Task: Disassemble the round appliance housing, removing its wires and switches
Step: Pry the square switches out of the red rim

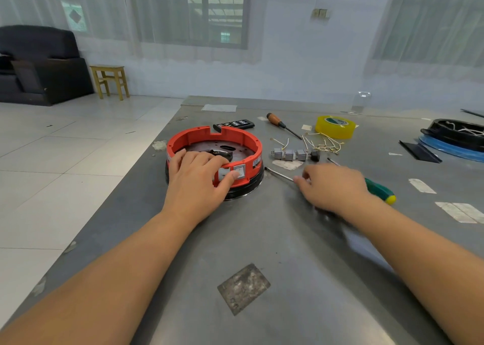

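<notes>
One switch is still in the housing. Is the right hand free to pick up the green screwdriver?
Probably yes: the right hand hovers over the green screwdriver, fingers at its shaft, holding nothing. Nothing lies between.

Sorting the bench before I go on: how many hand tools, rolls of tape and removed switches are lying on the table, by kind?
Screwdrivers: 2 (green-handled, wooden-handled)
Tape rolls: 1 (yellow)
Removed switches: 4 (three grey, one black)
Total: 7
</notes>
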### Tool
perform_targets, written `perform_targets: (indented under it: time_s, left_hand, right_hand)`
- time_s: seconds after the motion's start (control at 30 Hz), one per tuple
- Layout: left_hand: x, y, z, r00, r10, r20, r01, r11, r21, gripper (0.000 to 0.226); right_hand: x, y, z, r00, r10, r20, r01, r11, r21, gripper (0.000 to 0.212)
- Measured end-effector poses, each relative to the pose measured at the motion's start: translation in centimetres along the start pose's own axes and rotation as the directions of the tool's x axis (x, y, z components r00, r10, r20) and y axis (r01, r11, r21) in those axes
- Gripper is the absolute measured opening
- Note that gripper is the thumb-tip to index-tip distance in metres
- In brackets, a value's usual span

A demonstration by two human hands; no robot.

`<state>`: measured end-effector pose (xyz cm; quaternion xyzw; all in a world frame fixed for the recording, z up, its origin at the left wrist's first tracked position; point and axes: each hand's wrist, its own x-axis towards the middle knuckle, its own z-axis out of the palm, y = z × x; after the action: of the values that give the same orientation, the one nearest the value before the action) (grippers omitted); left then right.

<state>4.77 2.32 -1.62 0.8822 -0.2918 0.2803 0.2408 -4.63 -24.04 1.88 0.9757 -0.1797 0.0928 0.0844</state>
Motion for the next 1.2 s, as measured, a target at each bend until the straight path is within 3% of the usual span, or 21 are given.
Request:
perform_targets:
  time_s: [0.1, 0.27, 0.43, 0.57, 0.67, 0.73, 0.83, 1.2]
  left_hand:
    - [-0.1, 0.1, -0.4, 1.0, -0.023, -0.018, 0.023, 1.0, 0.018, 0.043]
    - [-0.5, 0.3, -1.1, 0.998, -0.053, -0.028, 0.054, 0.997, 0.047, 0.038]
    - [-0.8, 0.5, -1.5, 0.998, -0.058, -0.038, 0.059, 0.998, 0.001, 0.035]
    - [-1.0, 0.6, -1.4, 1.0, -0.011, -0.026, 0.011, 1.0, -0.018, 0.041]
    - [-0.9, 0.4, -1.2, 0.999, -0.018, -0.028, 0.016, 0.999, -0.044, 0.033]
    - [-0.8, 0.3, -1.0, 0.999, -0.039, -0.033, 0.036, 0.997, -0.068, 0.028]
    - [-0.7, 0.3, -1.0, 0.998, -0.061, -0.026, 0.058, 0.993, -0.104, 0.038]
    - [-0.6, 0.1, -0.9, 0.997, -0.078, -0.019, 0.074, 0.984, -0.161, 0.044]
  right_hand:
    - [-2.8, 0.2, 1.3, 0.998, 0.021, -0.057, -0.024, 0.998, -0.056, 0.047]
    - [-3.3, 0.1, 1.7, 0.997, 0.022, -0.076, -0.022, 1.0, 0.006, 0.016]
    - [-3.1, 0.3, 2.3, 0.984, 0.014, -0.175, -0.006, 0.999, 0.043, 0.007]
    - [-3.2, 0.5, 1.7, 0.939, 0.019, -0.345, 0.027, 0.992, 0.127, 0.012]
    - [-3.2, 0.4, 1.4, 0.912, -0.061, -0.405, 0.158, 0.965, 0.211, 0.016]
    - [-3.1, 0.4, 1.5, 0.906, -0.161, -0.392, 0.262, 0.94, 0.218, 0.019]
    - [-3.1, 0.1, 1.7, 0.9, -0.244, -0.361, 0.33, 0.923, 0.198, 0.025]
    - [-3.1, 0.6, 2.0, 0.908, -0.229, -0.35, 0.292, 0.946, 0.141, 0.036]
